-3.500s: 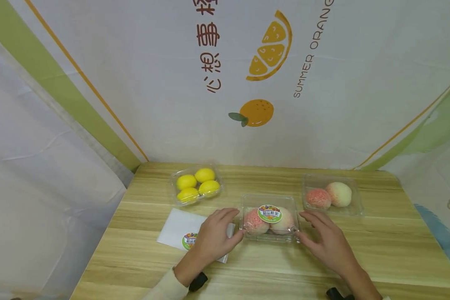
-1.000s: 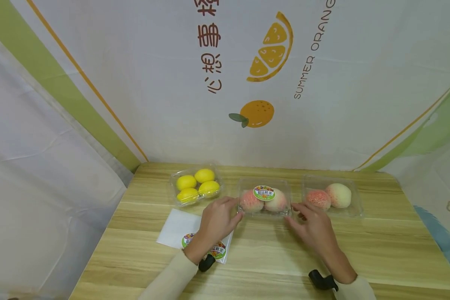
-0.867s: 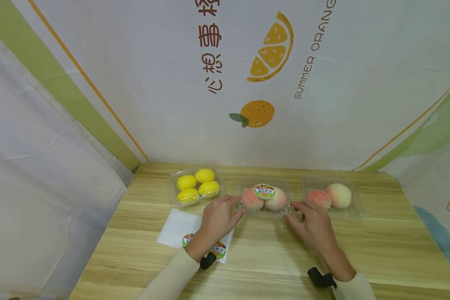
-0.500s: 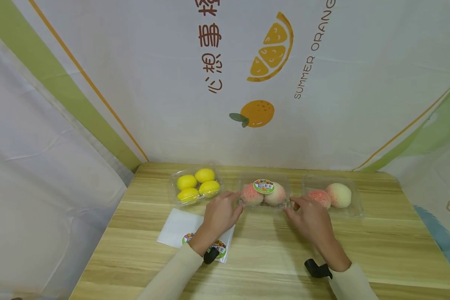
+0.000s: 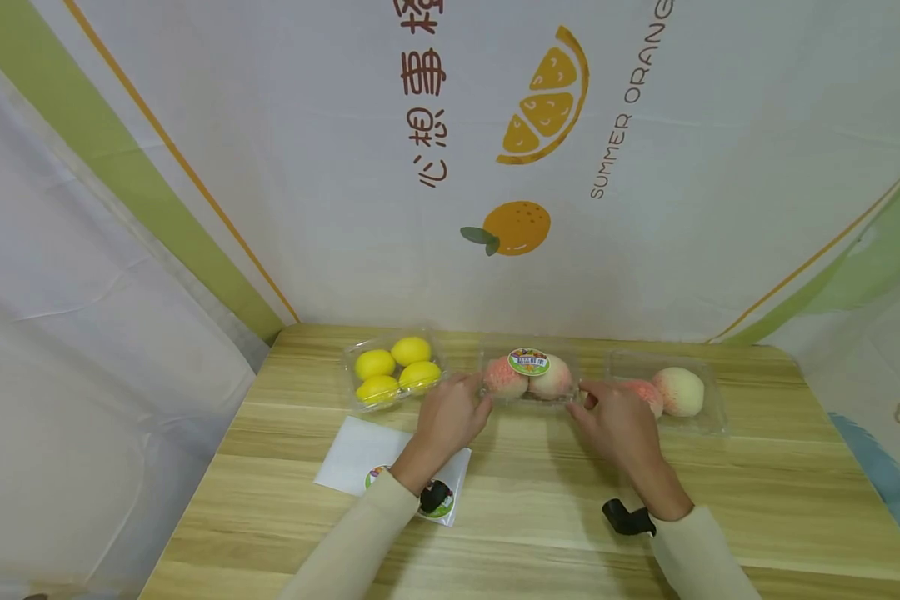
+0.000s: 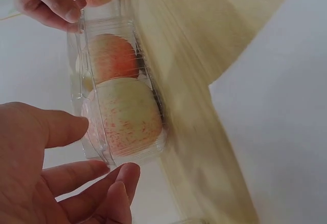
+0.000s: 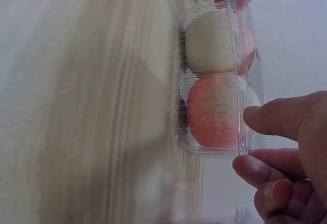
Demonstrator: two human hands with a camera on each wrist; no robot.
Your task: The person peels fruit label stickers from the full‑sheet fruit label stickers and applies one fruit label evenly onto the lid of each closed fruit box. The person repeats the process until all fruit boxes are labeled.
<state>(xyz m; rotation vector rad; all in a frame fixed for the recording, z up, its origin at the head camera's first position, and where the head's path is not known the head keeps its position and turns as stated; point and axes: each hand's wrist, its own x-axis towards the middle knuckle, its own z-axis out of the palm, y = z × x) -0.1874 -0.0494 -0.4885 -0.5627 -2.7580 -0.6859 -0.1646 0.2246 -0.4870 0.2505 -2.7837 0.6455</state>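
Note:
A clear plastic clamshell box [image 5: 531, 402] with two peaches [image 5: 552, 380] in it sits at the middle of the table's far side. Its lid bears an oval fruit sticker [image 5: 528, 362]. My left hand [image 5: 452, 412] pinches the near left corner, thumb in front and fingers at the side. At the opposite near corner, my right hand [image 5: 621, 423] grips the rim between thumb [image 7: 265, 119] and index finger. The lid looks closed in both wrist views. Under my left wrist lies a white sheet [image 5: 352, 454] with round fruit stickers, partly covered by the wrist camera.
Left of the held box stands a clear box of several yellow lemons [image 5: 420, 375]. To the right is another clear box [image 5: 708, 417] with two peaches [image 5: 679, 392], partly behind my right hand. A printed cloth [image 5: 345, 250] hangs right behind the wooden table [image 5: 540, 533].
The peach box has moved away from me, toward the table's back edge, with both hands still at its near corners. It now stands roughly in line with the other two boxes.

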